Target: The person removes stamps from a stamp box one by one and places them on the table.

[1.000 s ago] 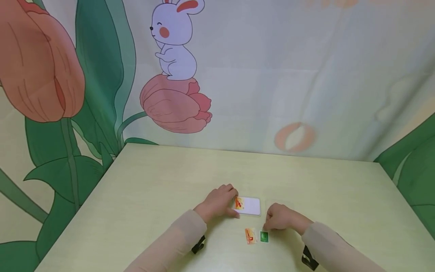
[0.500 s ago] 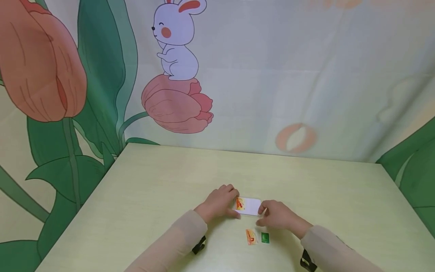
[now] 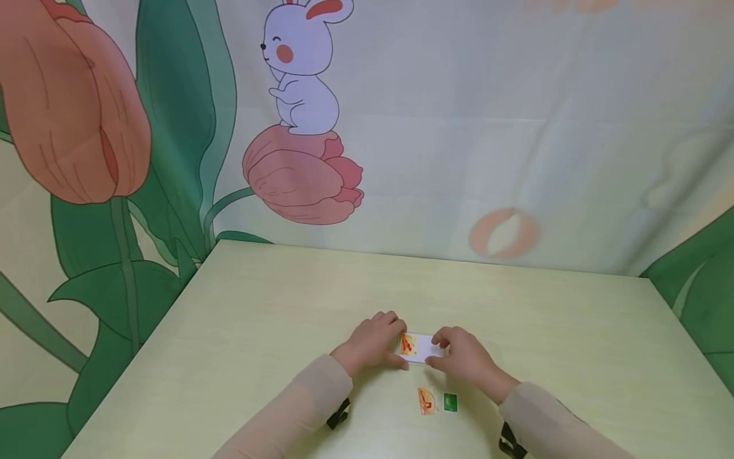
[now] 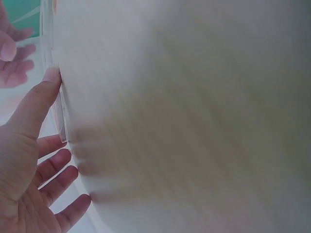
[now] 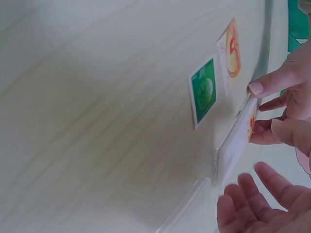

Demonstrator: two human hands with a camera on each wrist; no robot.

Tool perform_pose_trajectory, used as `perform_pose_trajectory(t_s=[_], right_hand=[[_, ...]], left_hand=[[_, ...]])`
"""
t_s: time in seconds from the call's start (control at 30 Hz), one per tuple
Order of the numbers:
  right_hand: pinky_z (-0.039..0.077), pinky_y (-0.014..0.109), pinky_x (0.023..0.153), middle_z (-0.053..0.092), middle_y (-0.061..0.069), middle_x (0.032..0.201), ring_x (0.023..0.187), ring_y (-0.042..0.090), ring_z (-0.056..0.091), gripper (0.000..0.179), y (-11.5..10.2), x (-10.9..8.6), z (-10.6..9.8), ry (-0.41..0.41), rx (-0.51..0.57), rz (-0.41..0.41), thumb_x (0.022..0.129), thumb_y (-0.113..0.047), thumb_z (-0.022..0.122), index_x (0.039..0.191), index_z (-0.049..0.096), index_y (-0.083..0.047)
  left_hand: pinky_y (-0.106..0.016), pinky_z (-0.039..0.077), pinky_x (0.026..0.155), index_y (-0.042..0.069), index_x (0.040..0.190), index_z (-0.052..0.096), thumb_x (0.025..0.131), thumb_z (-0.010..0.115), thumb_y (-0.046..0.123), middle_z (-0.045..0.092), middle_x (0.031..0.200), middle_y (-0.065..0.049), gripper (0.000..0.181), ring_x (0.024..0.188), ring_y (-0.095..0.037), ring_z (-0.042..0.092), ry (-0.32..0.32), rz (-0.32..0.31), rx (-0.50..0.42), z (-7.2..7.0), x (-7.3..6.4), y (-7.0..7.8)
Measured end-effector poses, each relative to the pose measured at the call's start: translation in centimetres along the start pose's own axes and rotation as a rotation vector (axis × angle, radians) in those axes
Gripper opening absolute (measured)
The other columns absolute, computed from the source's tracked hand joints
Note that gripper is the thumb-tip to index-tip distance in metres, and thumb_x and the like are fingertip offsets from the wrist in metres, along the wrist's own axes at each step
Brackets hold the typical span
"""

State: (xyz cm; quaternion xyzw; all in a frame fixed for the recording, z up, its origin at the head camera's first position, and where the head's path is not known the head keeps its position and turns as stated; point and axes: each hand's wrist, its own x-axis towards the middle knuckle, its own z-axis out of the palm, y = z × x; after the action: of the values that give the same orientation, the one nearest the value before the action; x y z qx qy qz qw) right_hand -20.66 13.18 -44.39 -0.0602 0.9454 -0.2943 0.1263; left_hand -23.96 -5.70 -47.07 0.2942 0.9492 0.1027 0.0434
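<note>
A small flat white case (image 3: 422, 349) lies on the table, with an orange stamp-like picture (image 3: 408, 345) at its left end. My left hand (image 3: 369, 343) holds that end, thumb on the near edge and fingers at the far edge. The right hand (image 3: 469, 361) is over the case's right end, thumb and fingers spread apart; the right wrist view shows nothing between them. Nearer to me lie an orange stamp-like piece (image 3: 426, 401) and a green one (image 3: 450, 402), side by side and apart. In the right wrist view the white case (image 5: 232, 148) has a clear rim.
A clear plastic piece (image 5: 187, 206) lies beside the case, partly out of view. The pale wooden table (image 3: 298, 287) stretches around the hands and ends at a printed curtain (image 3: 424, 159) with a rabbit and tulips.
My right hand has moved left and away from me, from beside the green piece to over the case's right end, and its fingers have spread. The left hand stays on the case.
</note>
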Motion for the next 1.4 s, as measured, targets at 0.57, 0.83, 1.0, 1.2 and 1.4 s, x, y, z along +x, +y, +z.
perform_pose_trajectory(t_s=[0.57,0.83,1.0,1.2,1.4], right_hand=[[0.044,0.039,0.081,0.058,0.01,0.098,0.092,0.024,0.049,0.04,-0.4,1.5,1.4,0.152,-0.006,-0.045,0.075,-0.023,0.075,0.105,0.061,-0.001],[0.044,0.038,0.079,0.059,0.009,0.095,0.089,0.022,0.05,0.038,-0.6,2.1,2.2,0.159,0.019,-0.056,0.074,-0.023,0.075,0.102,0.062,0.0],[0.044,0.037,0.077,0.06,0.009,0.092,0.086,0.021,0.05,0.034,-0.6,2.4,2.6,0.173,0.004,-0.072,0.075,-0.022,0.075,0.098,0.063,0.0],[0.042,0.035,0.073,0.06,0.008,0.087,0.08,0.02,0.05,0.031,-0.7,2.8,2.8,0.178,-0.002,-0.071,0.075,-0.022,0.075,0.094,0.064,0.0],[0.039,0.034,0.071,0.06,0.006,0.083,0.077,0.019,0.049,0.03,-0.8,2.9,3.0,0.182,-0.019,-0.053,0.074,-0.022,0.075,0.092,0.065,-0.001]], left_hand=[[-0.029,0.046,0.077,0.013,0.114,0.057,0.07,0.073,0.05,0.054,0.108,-0.001,0.059,0.095,-0.017,0.049,0.001,0.001,0.01,-0.2,-0.1,0.1],[-0.029,0.046,0.077,0.014,0.114,0.057,0.07,0.072,0.051,0.053,0.108,0.0,0.06,0.096,-0.017,0.049,-0.001,-0.003,0.019,-0.1,-0.1,-0.1],[-0.029,0.046,0.076,0.014,0.113,0.057,0.07,0.072,0.052,0.053,0.107,0.0,0.059,0.095,-0.017,0.049,0.01,0.007,0.022,0.0,-0.1,-0.2],[-0.029,0.046,0.075,0.014,0.112,0.057,0.07,0.072,0.052,0.053,0.105,0.0,0.059,0.094,-0.017,0.049,0.013,0.012,0.023,0.0,-0.1,-0.2],[-0.028,0.046,0.075,0.015,0.111,0.057,0.069,0.072,0.052,0.053,0.105,0.001,0.059,0.094,-0.016,0.048,0.014,0.008,0.031,0.1,-0.1,-0.2]])
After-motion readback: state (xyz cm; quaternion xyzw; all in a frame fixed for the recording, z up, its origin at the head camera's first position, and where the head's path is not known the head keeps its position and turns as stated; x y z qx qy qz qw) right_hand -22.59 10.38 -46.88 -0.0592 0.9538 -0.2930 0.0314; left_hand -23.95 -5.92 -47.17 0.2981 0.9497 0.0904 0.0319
